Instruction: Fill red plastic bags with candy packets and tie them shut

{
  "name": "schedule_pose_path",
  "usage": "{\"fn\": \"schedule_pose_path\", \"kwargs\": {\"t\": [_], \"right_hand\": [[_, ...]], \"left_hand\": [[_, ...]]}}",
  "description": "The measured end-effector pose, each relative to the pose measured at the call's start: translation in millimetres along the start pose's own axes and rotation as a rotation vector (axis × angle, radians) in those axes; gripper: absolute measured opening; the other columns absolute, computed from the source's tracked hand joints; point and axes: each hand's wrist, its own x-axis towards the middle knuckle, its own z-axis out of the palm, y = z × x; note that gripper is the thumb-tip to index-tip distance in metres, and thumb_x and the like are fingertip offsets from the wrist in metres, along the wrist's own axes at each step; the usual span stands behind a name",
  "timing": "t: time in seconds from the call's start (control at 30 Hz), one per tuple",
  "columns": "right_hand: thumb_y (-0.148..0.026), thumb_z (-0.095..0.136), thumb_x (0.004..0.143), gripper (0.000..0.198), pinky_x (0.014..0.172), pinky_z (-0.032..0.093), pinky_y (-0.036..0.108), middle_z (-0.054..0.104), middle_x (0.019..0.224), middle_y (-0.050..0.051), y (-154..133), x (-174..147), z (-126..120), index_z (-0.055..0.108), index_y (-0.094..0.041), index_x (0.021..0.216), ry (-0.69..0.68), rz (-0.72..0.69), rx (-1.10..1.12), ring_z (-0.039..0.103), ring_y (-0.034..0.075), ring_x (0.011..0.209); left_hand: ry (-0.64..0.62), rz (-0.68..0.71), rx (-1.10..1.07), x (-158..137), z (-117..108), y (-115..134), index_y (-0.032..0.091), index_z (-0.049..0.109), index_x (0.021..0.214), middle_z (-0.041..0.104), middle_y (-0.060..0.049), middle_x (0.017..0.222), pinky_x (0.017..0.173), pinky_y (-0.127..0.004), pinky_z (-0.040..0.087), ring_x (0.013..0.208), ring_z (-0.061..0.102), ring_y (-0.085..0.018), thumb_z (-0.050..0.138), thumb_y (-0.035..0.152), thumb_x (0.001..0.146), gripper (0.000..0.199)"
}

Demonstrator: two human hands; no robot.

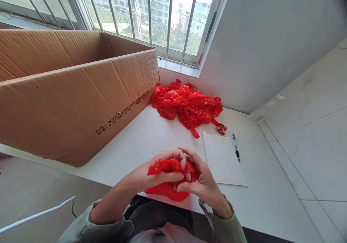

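Both my hands are closed around one crumpled red plastic bag [165, 189] just above the near edge of the white table [271, 207]. My left hand [151, 174] grips it from the left with the thumb across its front. From the right, my right hand [200, 179] presses its fingers into the bag's top. A pile of several more red plastic bags [187, 104] lies farther back on the table, below the window.
A large open cardboard box [70, 95] fills the left side of the table. A white notepad [223, 160] and a black pen [236, 147] lie to the right of my hands. A barred window [151, 15] and grey wall stand behind.
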Motion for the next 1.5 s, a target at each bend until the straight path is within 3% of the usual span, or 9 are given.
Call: {"fn": "schedule_pose_path", "kwargs": {"t": [0.13,0.3,0.4,0.5,0.7,0.83,0.97,1.13,1.5], "right_hand": [[-0.028,0.072,0.078,0.04,0.07,0.046,0.023,0.064,0.085,-0.002,13,-2,11,0.061,-0.025,0.116,0.074,0.151,0.206,0.057,0.012,0.074],[-0.029,0.078,0.073,0.063,0.061,0.041,0.02,0.057,0.07,-0.007,13,-8,24,0.05,-0.027,0.129,0.062,0.151,0.387,0.049,0.009,0.063],[-0.044,0.069,0.082,0.057,0.063,0.043,0.021,0.059,0.072,-0.004,11,-7,27,0.048,-0.025,0.132,0.039,0.192,0.495,0.052,0.01,0.064],[-0.05,0.057,0.089,0.033,0.062,0.043,0.021,0.06,0.074,-0.002,13,-2,24,0.061,-0.022,0.106,0.093,0.221,0.547,0.053,0.009,0.065],[-0.039,0.064,0.087,0.021,0.062,0.042,0.019,0.062,0.071,-0.003,1,5,15,0.063,-0.02,0.08,0.298,0.06,0.07,0.055,0.009,0.065],[-0.037,0.061,0.089,0.019,0.069,0.045,0.023,0.067,0.074,-0.002,-20,-3,0,0.065,-0.021,0.081,0.429,-0.061,-0.225,0.062,0.012,0.072],[-0.041,0.063,0.086,0.021,0.072,0.046,0.025,0.068,0.074,-0.001,-6,-15,-36,0.064,-0.021,0.08,0.724,-0.072,-0.357,0.063,0.014,0.073],[-0.049,0.059,0.086,0.031,0.072,0.048,0.029,0.069,0.074,0.002,42,-23,-61,0.062,-0.019,0.079,0.675,0.128,-0.331,0.066,0.018,0.074],[-0.046,0.067,0.079,0.028,0.068,0.05,0.026,0.067,0.068,0.0,58,-2,-50,0.062,-0.018,0.076,0.716,0.182,-0.127,0.065,0.015,0.068]], "left_hand": [[0.218,0.228,0.654,-2,2,-9,0.018,0.046,0.068,0.047,0.004,0.065,0.053,-0.02,0.031,0.056,0.039,-0.01,0.052,0.013,0.082,0.016],[0.47,0.527,1.095,3,1,-33,0.018,0.046,0.069,0.051,-0.001,0.079,0.053,-0.019,0.032,0.059,0.042,-0.01,0.04,0.013,0.092,0.025],[0.478,0.654,1.148,5,-3,-39,0.018,0.045,0.073,0.051,-0.003,0.089,0.051,-0.019,0.034,0.058,0.042,-0.008,0.038,0.011,0.095,0.024],[0.346,0.672,1.268,3,-5,-36,0.017,0.047,0.077,0.053,-0.005,0.095,0.05,-0.02,0.037,0.059,0.045,-0.009,0.034,0.01,0.096,0.024],[0.062,0.491,1.186,-7,-1,-14,0.018,0.054,0.106,0.053,-0.009,0.115,0.069,-0.027,0.05,0.076,0.059,-0.014,0.022,0.037,0.103,0.038],[0.246,0.692,1.213,-17,-11,-4,0.018,0.049,0.128,0.054,-0.012,0.126,0.091,-0.034,0.046,0.108,0.056,-0.022,0.013,0.044,0.103,0.051],[0.521,0.875,1.557,-39,-34,-7,0.016,0.056,0.086,0.063,-0.004,0.076,0.083,-0.038,0.042,0.074,0.058,-0.019,0.041,0.018,0.098,0.02],[0.36,0.571,1.554,-57,-54,-37,0.018,0.044,0.07,0.051,0.004,0.06,0.072,-0.033,0.039,0.053,0.041,-0.012,0.038,0.012,0.098,0.029],[0.294,0.051,0.838,-61,-60,-42,0.019,0.048,0.064,0.057,-0.004,0.088,0.06,-0.025,0.041,0.075,0.051,-0.017,0.033,0.037,0.099,0.042]]}}
